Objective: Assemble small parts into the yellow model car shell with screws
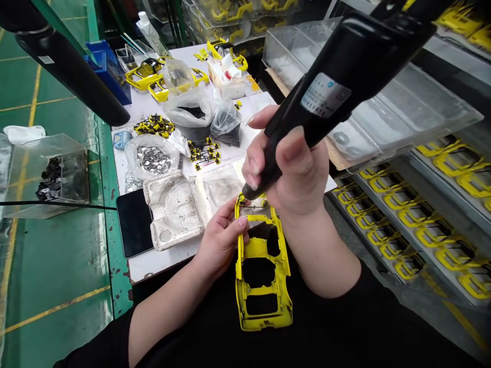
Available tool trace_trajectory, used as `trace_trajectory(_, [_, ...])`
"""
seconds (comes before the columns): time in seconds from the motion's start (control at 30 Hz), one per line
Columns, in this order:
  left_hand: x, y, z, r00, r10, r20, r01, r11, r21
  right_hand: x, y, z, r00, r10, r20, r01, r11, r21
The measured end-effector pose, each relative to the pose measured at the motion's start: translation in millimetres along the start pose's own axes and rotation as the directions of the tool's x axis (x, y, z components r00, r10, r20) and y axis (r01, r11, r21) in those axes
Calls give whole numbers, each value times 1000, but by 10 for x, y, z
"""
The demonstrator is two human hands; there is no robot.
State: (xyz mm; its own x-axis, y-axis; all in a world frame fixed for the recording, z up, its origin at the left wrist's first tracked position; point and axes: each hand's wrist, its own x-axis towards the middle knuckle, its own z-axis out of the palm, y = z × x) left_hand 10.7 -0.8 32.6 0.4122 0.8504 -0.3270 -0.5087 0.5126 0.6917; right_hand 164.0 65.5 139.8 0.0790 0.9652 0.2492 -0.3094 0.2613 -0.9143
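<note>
The yellow plastic windowed frame (258, 249) runs with its long axis pointing away from the person, its far end held in the curled fingers of the left hand (220, 237), while the pressed-together fingers of the right hand (297, 171) clasp a black rotary tool (326, 97) with its tip at that end.

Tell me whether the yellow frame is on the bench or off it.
Off it: the left hand holds the yellow plastic frame by its upper end, and its lower end reaches past the bench edge.

no words can be read: the printing on the label (325, 95) on the black rotary tool (345, 66), toward 1 o'clock, is too small to be made out.
</note>
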Motion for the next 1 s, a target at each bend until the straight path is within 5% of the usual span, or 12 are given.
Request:
trace_trajectory(0.63, [-15,72,35,1000,-23,17,24,998,-56,30,152,82,987,-56,147,49,997,53])
trace_trajectory(1.0, [-16,63,28,999,-32,4,32,998,-62,42,117,110,996,-37,78,35,999,19])
